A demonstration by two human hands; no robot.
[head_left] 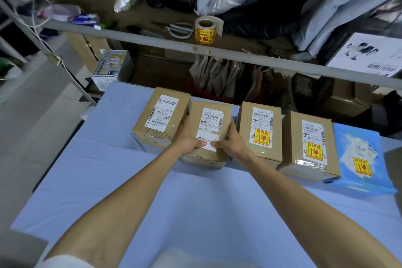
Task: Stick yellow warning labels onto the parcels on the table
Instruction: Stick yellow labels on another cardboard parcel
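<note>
Five parcels stand in a row on the blue-covered table [195, 202]. The leftmost cardboard box [162, 115] carries only a white shipping label. My left hand [189, 138] and my right hand [231, 141] clasp the sides of the second cardboard box [212, 119], and both thumbs press a white slip [212, 142] at the near edge of its top. No yellow shows on this box. Yellow warning labels sit on the third box [260, 137], the fourth box [313, 151] and the blue mailer [362, 166]. The roll of yellow labels [206, 30] stands on the shelf behind.
A grey rail [261, 61] runs across between the table and the cluttered shelf. Scissors [180, 29] lie left of the roll among plastic bags. A white carton [367, 54] sits at the right, and a taped box [111, 67] on the floor at the left.
</note>
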